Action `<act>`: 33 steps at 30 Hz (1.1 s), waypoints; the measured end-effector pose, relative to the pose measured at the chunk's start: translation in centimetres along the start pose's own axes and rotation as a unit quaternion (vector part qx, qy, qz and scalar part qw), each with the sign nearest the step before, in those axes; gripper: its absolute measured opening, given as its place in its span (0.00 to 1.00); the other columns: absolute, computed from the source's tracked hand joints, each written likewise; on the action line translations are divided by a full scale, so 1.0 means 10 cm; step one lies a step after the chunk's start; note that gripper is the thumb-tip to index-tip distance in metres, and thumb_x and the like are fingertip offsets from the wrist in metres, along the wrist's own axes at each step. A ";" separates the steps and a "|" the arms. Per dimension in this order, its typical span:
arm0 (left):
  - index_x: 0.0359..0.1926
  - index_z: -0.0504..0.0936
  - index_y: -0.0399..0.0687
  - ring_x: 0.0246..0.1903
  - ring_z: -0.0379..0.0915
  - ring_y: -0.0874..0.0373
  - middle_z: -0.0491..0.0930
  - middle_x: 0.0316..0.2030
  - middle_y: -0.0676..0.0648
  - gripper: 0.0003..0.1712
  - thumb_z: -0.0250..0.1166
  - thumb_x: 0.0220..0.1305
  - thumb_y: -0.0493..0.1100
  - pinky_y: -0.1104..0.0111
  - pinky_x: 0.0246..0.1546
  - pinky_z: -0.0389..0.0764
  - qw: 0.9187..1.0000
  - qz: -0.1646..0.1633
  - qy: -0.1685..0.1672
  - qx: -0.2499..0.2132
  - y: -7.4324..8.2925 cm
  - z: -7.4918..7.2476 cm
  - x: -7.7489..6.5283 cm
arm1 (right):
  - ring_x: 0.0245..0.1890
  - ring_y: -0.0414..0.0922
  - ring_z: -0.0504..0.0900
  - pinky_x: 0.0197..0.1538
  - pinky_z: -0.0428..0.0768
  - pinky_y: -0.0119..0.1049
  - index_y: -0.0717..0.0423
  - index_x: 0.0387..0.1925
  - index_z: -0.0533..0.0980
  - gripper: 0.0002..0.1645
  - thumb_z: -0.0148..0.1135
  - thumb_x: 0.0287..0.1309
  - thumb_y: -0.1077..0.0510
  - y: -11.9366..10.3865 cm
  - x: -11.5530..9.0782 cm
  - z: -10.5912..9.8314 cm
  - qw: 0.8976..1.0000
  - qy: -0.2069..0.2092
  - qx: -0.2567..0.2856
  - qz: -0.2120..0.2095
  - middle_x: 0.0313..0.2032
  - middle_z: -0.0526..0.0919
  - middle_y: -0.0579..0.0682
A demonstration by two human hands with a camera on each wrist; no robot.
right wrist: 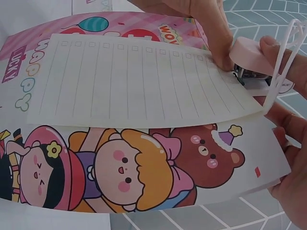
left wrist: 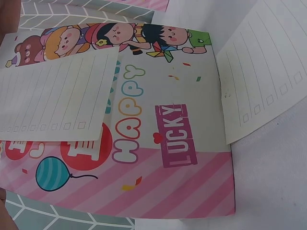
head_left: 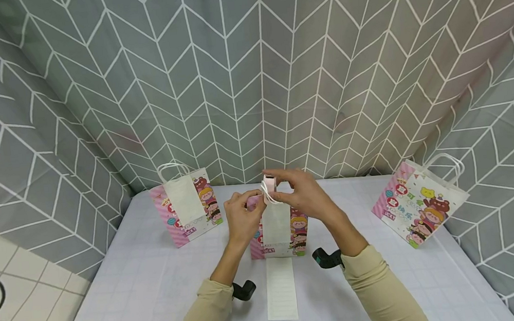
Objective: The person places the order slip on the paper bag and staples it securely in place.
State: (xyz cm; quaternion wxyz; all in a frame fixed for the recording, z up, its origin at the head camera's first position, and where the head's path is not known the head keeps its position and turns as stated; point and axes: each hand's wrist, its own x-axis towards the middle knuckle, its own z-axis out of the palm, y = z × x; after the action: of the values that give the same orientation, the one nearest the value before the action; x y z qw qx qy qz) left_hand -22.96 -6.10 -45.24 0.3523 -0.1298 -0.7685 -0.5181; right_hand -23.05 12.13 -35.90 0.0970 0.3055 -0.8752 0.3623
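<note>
Right wrist view: gripping a small pink stapler (right wrist: pixel 249 51) in the right hand (head_left: pixel 308 195), with thumb and fingers round it, right at the top edge of the middle bag (head_left: pixel 299 231). Pinching that same edge with the left hand (head_left: pixel 242 216), just beside the stapler. Pointing nose-first down the middle bag's height, pink and rounded on top, bare metal at the mouth. Bright stuff below: pink stripes along one side, cartoon children, a brown bear, HAPPY and LUCKY in print. Running long from white handles (right wrist: pixel 273 96) to base, base toward the wearer. Covered in front by a cream lined slip (right wrist: pixel 139 81), lengthwise too, checkboxes down one long edge, masking much of the lettering. Hard to make out: left fingertips among the handles. Impossible to tell: stapler mouth pressed or parted. Cropped by the left wrist view: most of the left hand. Below the middle bag, on the white table (head_left: pixel 158 294): a second lined slip (head_left: pixel 281 290). To its left: a matching bag (head_left: pixel 212 206) fronted by a pale sheet (head_left: pixel 185 198). To its right: a third bag (head_left: pixel 421 201), tilted. Behind: a grey chevron curtain (head_left: pixel 249 78).
</note>
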 end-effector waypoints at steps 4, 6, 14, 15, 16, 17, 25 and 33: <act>0.36 0.91 0.47 0.27 0.69 0.57 0.78 0.17 0.53 0.06 0.74 0.57 0.42 0.50 0.47 0.60 1.000 -0.003 0.000 -0.002 0.00 0.00 0.00 | 0.45 0.47 0.75 0.57 0.70 0.51 0.40 0.67 0.75 0.33 0.73 0.59 0.52 0.00 -0.01 0.00 1.000 -0.001 -0.008 0.005 0.40 0.84 0.43; 0.35 0.91 0.47 0.27 0.69 0.57 0.78 0.17 0.53 0.06 0.74 0.57 0.42 0.50 0.47 0.60 1.000 -0.006 -0.003 -0.003 0.01 0.00 0.00 | 0.50 0.48 0.77 0.65 0.65 0.56 0.43 0.66 0.75 0.33 0.73 0.59 0.51 0.00 -0.01 -0.01 1.000 -0.005 -0.013 0.008 0.39 0.84 0.44; 0.35 0.90 0.47 0.28 0.69 0.57 0.77 0.17 0.52 0.09 0.76 0.56 0.46 0.52 0.47 0.60 1.000 -0.014 -0.009 0.001 0.01 -0.01 0.00 | 0.49 0.50 0.76 0.52 0.73 0.51 0.52 0.62 0.76 0.31 0.71 0.60 0.48 0.03 -0.04 -0.06 0.998 -0.048 -0.007 0.047 0.47 0.86 0.49; 0.35 0.90 0.47 0.28 0.69 0.57 0.77 0.17 0.52 0.09 0.76 0.56 0.46 0.52 0.47 0.60 1.000 -0.014 -0.009 0.001 0.01 -0.01 0.00 | 0.49 0.51 0.76 0.50 0.74 0.51 0.53 0.63 0.75 0.31 0.71 0.61 0.48 0.04 -0.04 -0.06 0.997 -0.056 0.000 0.051 0.48 0.85 0.51; 0.35 0.90 0.47 0.28 0.68 0.57 0.77 0.17 0.53 0.08 0.76 0.56 0.45 0.52 0.47 0.60 1.000 -0.013 -0.009 0.001 0.01 -0.01 0.00 | 0.49 0.52 0.77 0.50 0.75 0.50 0.52 0.63 0.74 0.31 0.70 0.62 0.48 0.05 -0.04 -0.06 0.997 -0.063 0.009 0.054 0.49 0.85 0.52; 0.35 0.90 0.47 0.28 0.68 0.57 0.77 0.17 0.53 0.08 0.76 0.56 0.45 0.53 0.46 0.60 1.000 -0.013 -0.010 0.001 0.00 -0.01 0.00 | 0.50 0.52 0.78 0.50 0.76 0.51 0.52 0.64 0.73 0.31 0.70 0.62 0.49 0.05 -0.05 -0.06 0.996 -0.069 0.016 0.053 0.49 0.85 0.53; 0.36 0.90 0.47 0.27 0.65 0.58 0.79 0.19 0.52 0.07 0.75 0.56 0.43 0.54 0.46 0.61 1.000 -0.002 -0.019 -0.005 0.01 -0.02 0.00 | 0.55 0.51 0.81 0.56 0.77 0.55 0.52 0.63 0.73 0.29 0.68 0.64 0.49 0.10 -0.10 -0.08 0.995 -0.074 0.040 0.052 0.49 0.85 0.51; 0.36 0.90 0.46 0.28 0.65 0.59 0.80 0.23 0.51 0.07 0.74 0.58 0.42 0.57 0.43 0.61 0.999 -0.006 -0.029 -0.014 0.01 -0.03 0.00 | 0.51 0.44 0.82 0.53 0.78 0.48 0.50 0.61 0.75 0.26 0.68 0.64 0.51 0.13 -0.11 -0.06 0.996 -0.065 0.050 0.047 0.48 0.84 0.45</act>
State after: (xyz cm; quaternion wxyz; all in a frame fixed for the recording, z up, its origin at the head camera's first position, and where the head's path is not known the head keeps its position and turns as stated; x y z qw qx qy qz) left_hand -22.79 -6.32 -45.15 0.3249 -0.1451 -0.7720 -0.5268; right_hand -23.05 13.76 -36.66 0.0072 0.2913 -0.8739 0.3890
